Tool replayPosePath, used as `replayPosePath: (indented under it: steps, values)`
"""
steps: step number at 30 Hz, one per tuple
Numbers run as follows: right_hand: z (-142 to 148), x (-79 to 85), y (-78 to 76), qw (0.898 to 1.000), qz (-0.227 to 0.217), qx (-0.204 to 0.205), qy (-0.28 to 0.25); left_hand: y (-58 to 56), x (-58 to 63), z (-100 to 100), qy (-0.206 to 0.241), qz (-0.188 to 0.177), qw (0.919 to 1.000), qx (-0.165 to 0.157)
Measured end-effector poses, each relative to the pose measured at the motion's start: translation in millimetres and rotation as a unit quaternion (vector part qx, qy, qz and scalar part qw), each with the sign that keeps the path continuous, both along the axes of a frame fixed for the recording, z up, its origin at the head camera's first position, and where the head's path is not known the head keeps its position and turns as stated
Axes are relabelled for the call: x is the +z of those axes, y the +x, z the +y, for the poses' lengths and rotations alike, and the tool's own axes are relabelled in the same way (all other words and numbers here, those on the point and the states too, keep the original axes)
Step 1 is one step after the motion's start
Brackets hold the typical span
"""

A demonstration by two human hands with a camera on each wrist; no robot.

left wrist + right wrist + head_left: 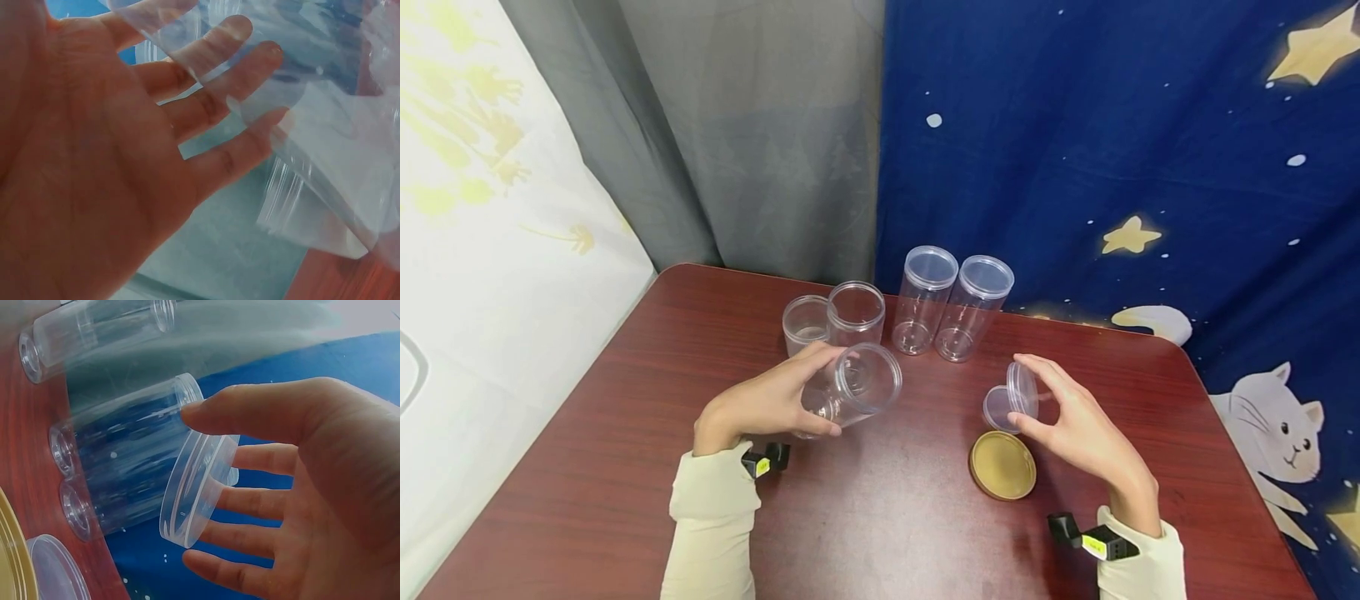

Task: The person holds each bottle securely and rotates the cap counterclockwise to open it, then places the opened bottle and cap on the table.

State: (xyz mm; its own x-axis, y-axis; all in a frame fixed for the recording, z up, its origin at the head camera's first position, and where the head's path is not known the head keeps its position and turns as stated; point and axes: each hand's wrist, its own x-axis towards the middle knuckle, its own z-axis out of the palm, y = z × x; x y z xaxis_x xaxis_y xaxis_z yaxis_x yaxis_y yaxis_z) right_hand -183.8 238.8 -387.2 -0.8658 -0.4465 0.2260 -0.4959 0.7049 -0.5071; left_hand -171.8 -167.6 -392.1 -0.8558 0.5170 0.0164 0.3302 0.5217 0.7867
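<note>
My left hand (763, 408) grips a clear plastic jar (868, 383) from the side, thumb in front. The jar is held tilted, its round end facing right and up toward me. In the left wrist view the fingers (219, 156) show through its clear wall. On the right, my right hand (1078, 429) pinches a clear lid (200, 487) by its rim between thumb and fingers, holding it on edge above the table. Below it another clear lid (997, 407) lies flat, partly hidden. Nearer to me is a gold lid (1003, 465).
Two tall clear jars with lids, one (922, 300) beside the other (973, 308), stand upright at the table's back edge. Left of them are two more clear jars (856, 310) (805, 321), partly hidden behind my left hand. Curtains hang behind the red-brown table (865, 533).
</note>
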Motion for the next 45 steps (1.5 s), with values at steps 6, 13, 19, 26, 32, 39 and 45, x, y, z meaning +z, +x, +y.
replayPosePath:
  steps: [6, 13, 19, 26, 32, 39, 45]
  values:
    - [2.2, -2.9, -2.4, 1.0, -0.007, -0.003, -0.004, 0.3, -2.4, -9.8, 0.011, 0.01, 0.9997, 0.018]
    - [5.2, -4.8, -4.5, 1.0, -0.012, -0.007, -0.003, -1.4, -4.9, -15.7, 0.032, 0.019, 0.9991, 0.017]
    - [6.9, -6.2, -5.9, 1.0, -0.023, -0.011, -0.003, -3.1, -7.1, -19.2, 0.037, 0.019, 0.9988, 0.028]
    - [8.7, -8.6, -8.3, 0.999, -0.031, -0.013, -0.003, -5.5, -10.1, -18.9, 0.032, 0.02, 0.9988, 0.032]
    - [10.6, -11.1, -10.6, 0.999, -0.045, -0.021, -0.002, -5.0, -9.3, -20.1, 0.033, 0.006, 0.9984, 0.046]
    - [12.0, -15.2, -11.7, 0.998, -0.058, -0.015, -0.015, -7.6, -11.8, -21.6, 0.026, 0.011, 0.9988, 0.041]
    - [14.3, -19.1, -13.9, 0.997, -0.074, -0.021, -0.014, -7.8, -14.1, -23.2, 0.036, 0.002, 0.9985, 0.04]
